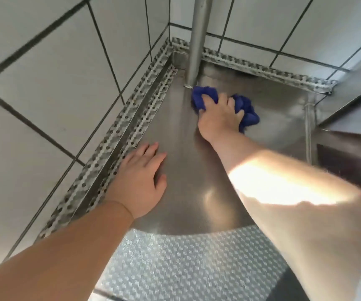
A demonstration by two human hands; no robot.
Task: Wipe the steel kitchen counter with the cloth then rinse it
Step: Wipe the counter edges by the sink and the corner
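The blue cloth [243, 107] is gripped by the right hand [219, 117], far back beside the steel post [197, 40]; the left hand [140, 181] is laid flat and nearer on the steel counter [186, 153].

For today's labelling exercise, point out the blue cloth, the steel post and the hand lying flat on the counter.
blue cloth [248, 109]: head view, bunched folds right of the fingers.
steel post [198, 40]: head view, middle of the shaft.
left hand [140, 181]: head view, back of the hand.
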